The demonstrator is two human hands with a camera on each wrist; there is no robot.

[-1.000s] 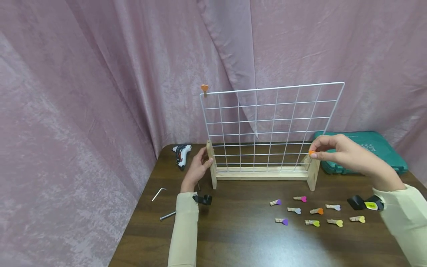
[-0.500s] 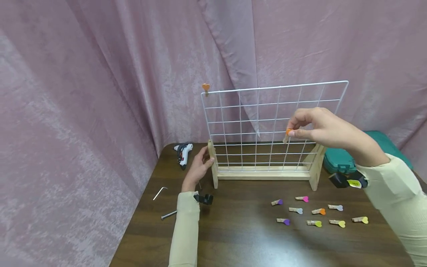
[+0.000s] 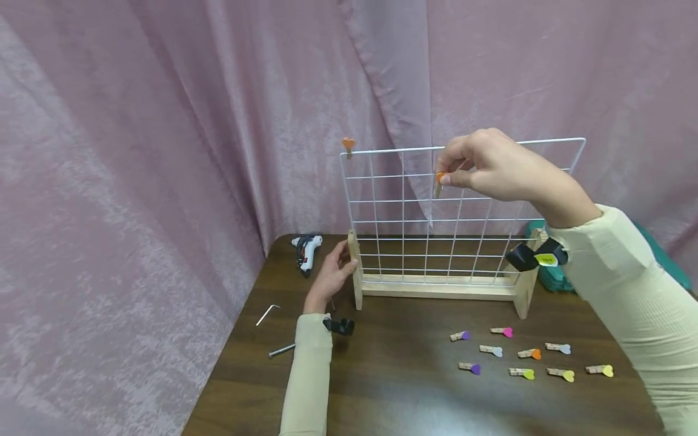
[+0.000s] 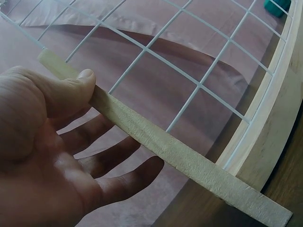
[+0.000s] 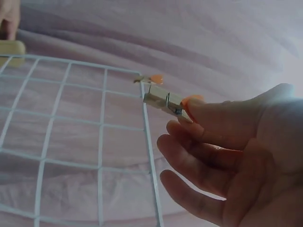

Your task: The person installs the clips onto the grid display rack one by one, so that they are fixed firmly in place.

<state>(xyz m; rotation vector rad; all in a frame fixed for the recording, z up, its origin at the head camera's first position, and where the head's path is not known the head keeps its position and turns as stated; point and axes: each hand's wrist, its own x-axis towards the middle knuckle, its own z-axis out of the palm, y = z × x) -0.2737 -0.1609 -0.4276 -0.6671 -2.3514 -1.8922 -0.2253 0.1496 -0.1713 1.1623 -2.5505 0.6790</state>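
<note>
My right hand (image 3: 498, 166) pinches a small wooden clothespin (image 5: 163, 100) by its orange heart end, between thumb and forefinger. It is held in front of the white wire grid (image 3: 403, 200), below the top bar in the head view. Another clothespin with an orange heart (image 3: 348, 145) is clipped at the grid's top left corner. With thumb on one side and fingers on the other, my left hand (image 3: 332, 275) holds the left wooden upright (image 4: 137, 127) of the grid's stand. Several heart clothespins (image 3: 492, 350) in purple, pink, white, orange, green and yellow lie on the table.
A white glue gun (image 3: 308, 251), a hex key (image 3: 267, 315) and a long bolt (image 3: 281, 350) lie on the table (image 3: 392, 387) at the left. Behind my right arm is a partly hidden green case (image 3: 553, 278). A pink curtain (image 3: 262, 121) hangs behind.
My right hand has moved up and left with the orange clothespin, from beside the stand's right upright to near the grid's top. My left hand stays on the left upright.
</note>
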